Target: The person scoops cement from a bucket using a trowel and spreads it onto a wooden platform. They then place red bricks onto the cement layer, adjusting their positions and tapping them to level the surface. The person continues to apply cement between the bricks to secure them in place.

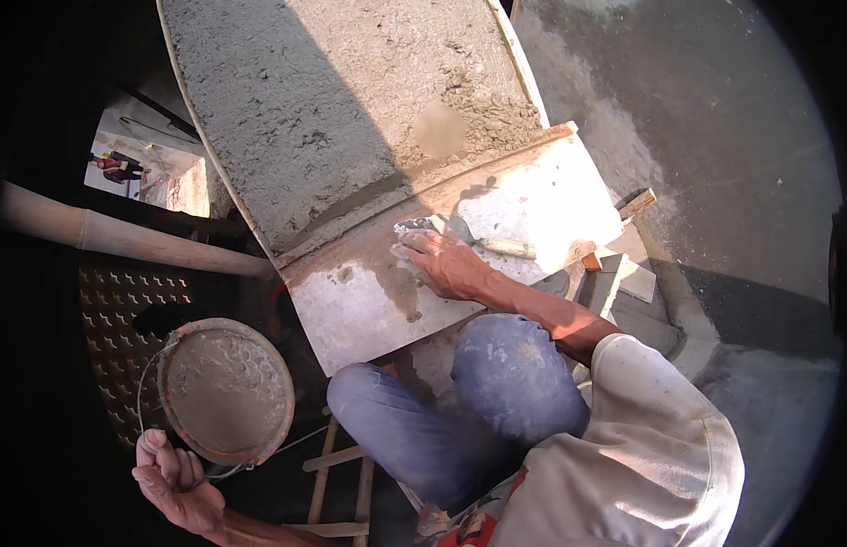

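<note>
My left hand (pixel 179 481) is closed round the thin wire handle of a round bucket (pixel 282 428) at the lower left. Wet grey mortar (pixel 227 387) fills much of the bucket. My right hand (pixel 439 263) rests over a pale, mortar-stained board (pixel 351 319), its fingers curled round a small grey-white thing that I cannot make out. Beside that hand, on the board, lies a tool with a light wooden handle (pixel 506 248); its other end is hard to see in the shadow. Beyond the board's far edge spreads a slab of rough wet mortar (pixel 287 118), partly in shade.
A thick bamboo pole (pixel 168 246) runs in at the left, above a perforated metal sheet (pixel 123 337). Under the bucket side stands a wooden ladder-like frame (pixel 341 474). Wood offcuts (pixel 635 278) lie right of the board, by a grey floor (pixel 752 155). Another person (pixel 121 170) is far left.
</note>
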A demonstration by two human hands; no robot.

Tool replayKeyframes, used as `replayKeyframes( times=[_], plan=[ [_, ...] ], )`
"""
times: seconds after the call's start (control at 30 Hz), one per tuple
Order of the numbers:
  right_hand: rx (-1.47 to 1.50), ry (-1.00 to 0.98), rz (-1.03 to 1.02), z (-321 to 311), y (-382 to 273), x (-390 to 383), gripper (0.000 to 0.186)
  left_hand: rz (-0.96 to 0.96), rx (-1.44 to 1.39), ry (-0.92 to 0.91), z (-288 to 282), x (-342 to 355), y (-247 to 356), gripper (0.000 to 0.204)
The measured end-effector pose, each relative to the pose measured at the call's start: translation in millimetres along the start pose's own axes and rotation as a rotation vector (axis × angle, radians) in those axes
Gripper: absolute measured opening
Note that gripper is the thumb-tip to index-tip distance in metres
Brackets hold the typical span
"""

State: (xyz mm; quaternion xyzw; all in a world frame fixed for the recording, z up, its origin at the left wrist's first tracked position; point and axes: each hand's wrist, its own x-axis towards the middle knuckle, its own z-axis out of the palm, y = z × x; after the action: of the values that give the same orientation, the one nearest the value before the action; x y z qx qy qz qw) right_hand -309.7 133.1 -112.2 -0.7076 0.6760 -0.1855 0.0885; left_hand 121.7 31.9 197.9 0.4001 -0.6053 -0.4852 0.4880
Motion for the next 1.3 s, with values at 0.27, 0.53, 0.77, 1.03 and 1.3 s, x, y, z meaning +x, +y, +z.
replayKeyframes(
  times=[0.27, 0.53, 0.77, 1.03, 1.3],
  plan=[
    [0.519, 0.661, 0.098, -165, -11, -77, 0.068, -0.115, -0.199, -0.631, 149, 57, 16, 0.077],
    [0.419, 0.334, 0.127, -290, -40, -52, 0.042, 0.024, -0.091, -1.116, 317, 50, -2, 0.094],
    [0.559, 0.577, 0.653, -327, -66, -136, 0.043, 0.347, -0.155, -1.444, 426, 32, -2, 0.092],
    [0.731, 1.149, 1.022, -331, -79, -248, 0.03, 0.138, 0.394, -1.235, 399, 97, -145, 0.046],
    [0.741, 1.407, 1.382, -281, -79, -336, 0.022, -0.102, 0.509, -0.809, 250, 160, -328, 0.036]
  ],
)
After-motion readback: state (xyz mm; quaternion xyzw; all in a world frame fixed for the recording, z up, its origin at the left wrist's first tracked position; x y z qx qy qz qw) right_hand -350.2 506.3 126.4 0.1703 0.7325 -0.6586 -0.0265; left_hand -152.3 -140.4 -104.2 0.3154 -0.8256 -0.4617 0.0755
